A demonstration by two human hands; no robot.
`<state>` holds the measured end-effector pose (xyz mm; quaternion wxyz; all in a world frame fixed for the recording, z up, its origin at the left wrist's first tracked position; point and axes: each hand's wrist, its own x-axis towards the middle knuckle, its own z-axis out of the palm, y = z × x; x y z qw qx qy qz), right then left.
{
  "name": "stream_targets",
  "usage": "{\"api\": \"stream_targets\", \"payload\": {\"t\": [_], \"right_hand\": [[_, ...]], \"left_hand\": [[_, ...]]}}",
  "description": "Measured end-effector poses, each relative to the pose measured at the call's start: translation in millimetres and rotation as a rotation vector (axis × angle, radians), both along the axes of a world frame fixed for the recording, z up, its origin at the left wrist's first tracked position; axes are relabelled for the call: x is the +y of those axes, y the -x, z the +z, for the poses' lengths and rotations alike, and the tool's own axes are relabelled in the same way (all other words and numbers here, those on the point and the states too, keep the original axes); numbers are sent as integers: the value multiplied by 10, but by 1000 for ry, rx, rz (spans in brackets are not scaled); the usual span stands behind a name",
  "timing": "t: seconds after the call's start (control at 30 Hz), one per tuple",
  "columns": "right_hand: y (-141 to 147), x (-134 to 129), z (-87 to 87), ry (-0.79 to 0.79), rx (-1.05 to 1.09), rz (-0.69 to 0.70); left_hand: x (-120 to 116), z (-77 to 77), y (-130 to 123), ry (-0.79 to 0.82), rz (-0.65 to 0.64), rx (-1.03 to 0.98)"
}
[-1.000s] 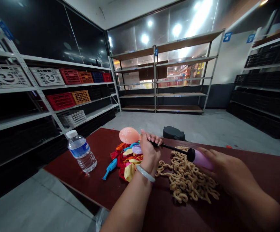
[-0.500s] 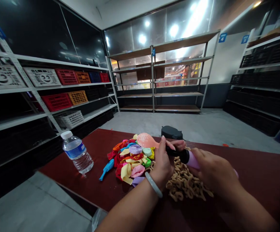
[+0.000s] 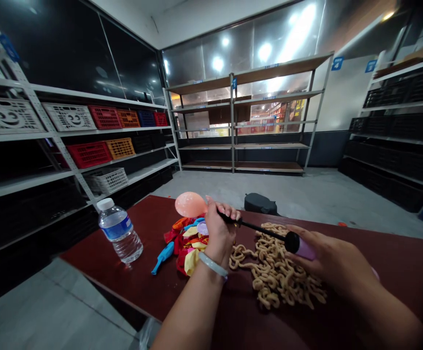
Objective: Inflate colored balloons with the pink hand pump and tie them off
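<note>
My left hand (image 3: 220, 223) is closed around the black nozzle end of a balloon pump (image 3: 264, 228), right at the neck of a partly inflated peach balloon (image 3: 190, 204). The balloon sticks out to the left of my fingers. My right hand (image 3: 330, 260) grips the pump's purple body, and a length of black rod shows between both hands. Beneath the left hand lies a pile of limp coloured balloons (image 3: 182, 243), partly hidden by my wrist. A heap of tan, curled, rope-like pieces (image 3: 280, 267) lies under the pump; their kind I cannot tell.
A water bottle (image 3: 120, 233) with a white cap stands on the left of the dark red table (image 3: 131, 287). Past the far edge is a dark grey object (image 3: 260, 203). Shelves with crates (image 3: 87, 154) line the left, and metal racks (image 3: 270, 167) stand at the back.
My left hand has moved left with the balloon and nozzle end. The hands are farther apart, the pump's rod is drawn out, and the balloon looks rounder.
</note>
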<state>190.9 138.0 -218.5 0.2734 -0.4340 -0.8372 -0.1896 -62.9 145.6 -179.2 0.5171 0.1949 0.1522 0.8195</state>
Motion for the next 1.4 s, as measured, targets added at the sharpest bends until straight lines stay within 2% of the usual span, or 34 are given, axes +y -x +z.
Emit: {"api": "stream_targets", "payload": {"t": [0.17,0.33,0.53,0.67,0.87,1.0,1.1,1.27,1.4], "right_hand": [[-57,22,0,4,-119,-70],[166,-80,-49,-35,-140,-58],[382,-189,-20,14,-131,-52],[347,-161,-29,-1,-117,-27],[22,24,-46,-14,-99,17],[-102,73,-10,-17,-109,15],[-51,34,-18,-26,-118,-25],[144,-81,-49,-39,-131,-52],[266,-141,-31,-30,-103,-32]], "left_hand": [[31,-145,-243,114,-4,22],[-38,-296,-570,122,-98,43],[-169,-293,-769,94,-201,-3],[-162,-191,-637,72,-212,2],[-34,18,-92,2,-72,-39],[25,32,53,10,-61,-89],[28,-30,-67,37,-72,-107],[-58,-169,-478,89,-156,-103],[-165,-257,-744,65,-203,-39]]}}
